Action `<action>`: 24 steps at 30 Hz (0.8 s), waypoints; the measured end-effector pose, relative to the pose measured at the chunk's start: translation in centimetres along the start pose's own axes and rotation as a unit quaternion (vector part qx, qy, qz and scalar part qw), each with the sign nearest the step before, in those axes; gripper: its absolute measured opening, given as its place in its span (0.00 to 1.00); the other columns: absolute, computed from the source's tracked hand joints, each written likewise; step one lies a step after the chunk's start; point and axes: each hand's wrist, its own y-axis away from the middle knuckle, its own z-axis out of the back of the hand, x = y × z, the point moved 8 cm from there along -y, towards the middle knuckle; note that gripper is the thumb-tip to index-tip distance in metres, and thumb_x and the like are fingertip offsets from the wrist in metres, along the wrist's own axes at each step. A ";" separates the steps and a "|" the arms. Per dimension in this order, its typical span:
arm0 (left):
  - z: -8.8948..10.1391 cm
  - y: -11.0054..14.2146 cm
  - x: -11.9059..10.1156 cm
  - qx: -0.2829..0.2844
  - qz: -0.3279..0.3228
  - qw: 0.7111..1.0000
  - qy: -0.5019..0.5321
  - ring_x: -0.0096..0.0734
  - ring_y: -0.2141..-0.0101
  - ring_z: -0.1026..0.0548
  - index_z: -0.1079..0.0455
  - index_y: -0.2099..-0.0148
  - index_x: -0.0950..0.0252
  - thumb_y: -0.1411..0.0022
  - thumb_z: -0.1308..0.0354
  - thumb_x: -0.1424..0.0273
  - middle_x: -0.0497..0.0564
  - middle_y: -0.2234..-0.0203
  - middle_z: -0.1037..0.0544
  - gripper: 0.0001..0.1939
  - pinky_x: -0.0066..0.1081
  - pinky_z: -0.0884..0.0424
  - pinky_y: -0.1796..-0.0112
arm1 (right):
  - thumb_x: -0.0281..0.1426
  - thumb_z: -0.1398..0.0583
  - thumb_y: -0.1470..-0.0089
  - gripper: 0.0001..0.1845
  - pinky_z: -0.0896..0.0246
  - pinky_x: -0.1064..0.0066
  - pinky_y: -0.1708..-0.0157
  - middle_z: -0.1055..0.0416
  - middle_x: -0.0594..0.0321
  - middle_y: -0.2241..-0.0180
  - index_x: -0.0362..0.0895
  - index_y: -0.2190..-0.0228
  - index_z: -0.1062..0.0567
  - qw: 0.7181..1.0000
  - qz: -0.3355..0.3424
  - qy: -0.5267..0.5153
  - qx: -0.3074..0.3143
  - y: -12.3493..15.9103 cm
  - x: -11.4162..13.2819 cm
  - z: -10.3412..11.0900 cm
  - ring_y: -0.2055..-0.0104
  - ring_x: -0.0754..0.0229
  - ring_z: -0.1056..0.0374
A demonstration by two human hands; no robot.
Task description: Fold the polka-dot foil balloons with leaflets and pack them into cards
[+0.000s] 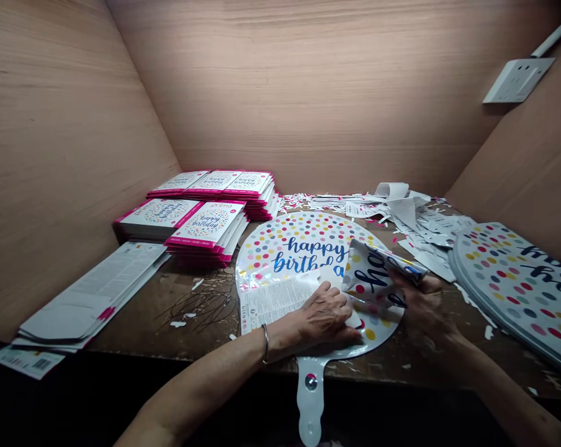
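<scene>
A flat, round foil balloon (285, 233) with coloured dots and blue "happy birthday" lettering lies on the table, its pale tail (309, 397) hanging past the front edge. Across its lower left part rests a white printed card (280, 298). My left hand (326, 313) presses down on the card's right end, fingers curled and thumb stretched to the right. A dotted foil part (367, 273) is folded up at the right, with my right hand (420, 304) closed on its edge. Whether this part belongs to the same balloon or another on top, I cannot tell.
Stacked pink-and-white packets (206, 223) stand at the back left, with long printed cards (94, 292) in front. Paper strips (406, 208) and scraps lie at the back right. More flat balloons (508, 273) are piled at the right. Wooden walls (308, 93) enclose the table.
</scene>
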 end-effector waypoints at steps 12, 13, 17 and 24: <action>2.1 0.4 -1.3 -0.100 -0.053 0.993 -0.023 0.29 0.75 0.38 0.37 0.74 0.66 0.37 0.57 0.52 0.49 0.80 0.33 0.24 0.33 0.45 0.70 | 0.41 0.36 0.62 0.19 0.37 0.68 0.71 0.28 0.61 0.73 0.40 0.70 0.26 0.961 -0.108 0.091 0.239 0.9 -0.8 -4.8 0.68 0.54 0.33; 2.0 0.4 -1.3 -0.096 -0.054 0.994 -0.021 0.29 0.75 0.38 0.37 0.75 0.65 0.37 0.56 0.53 0.49 0.79 0.33 0.24 0.33 0.45 0.70 | 0.41 0.35 0.63 0.21 0.37 0.67 0.70 0.27 0.60 0.71 0.40 0.67 0.26 0.955 -0.152 0.089 0.239 0.9 -1.6 -4.7 0.67 0.53 0.32; 1.2 0.2 -1.4 -0.043 -0.051 0.998 -0.015 0.30 0.74 0.38 0.35 0.74 0.65 0.37 0.51 0.61 0.49 0.78 0.31 0.16 0.33 0.45 0.69 | 0.43 0.35 0.60 0.26 0.34 0.62 0.67 0.26 0.55 0.67 0.40 0.61 0.28 0.934 -0.197 0.110 0.277 1.0 -2.3 -4.6 0.64 0.49 0.30; 0.5 0.3 -1.4 -0.018 -0.057 0.998 0.001 0.31 0.72 0.36 0.33 0.72 0.65 0.39 0.49 0.63 0.50 0.76 0.30 0.13 0.33 0.42 0.68 | 0.33 0.48 0.43 0.20 0.63 0.48 0.41 0.42 0.56 0.43 0.47 0.49 0.34 0.790 0.436 0.377 0.210 2.4 7.4 -6.2 0.40 0.48 0.52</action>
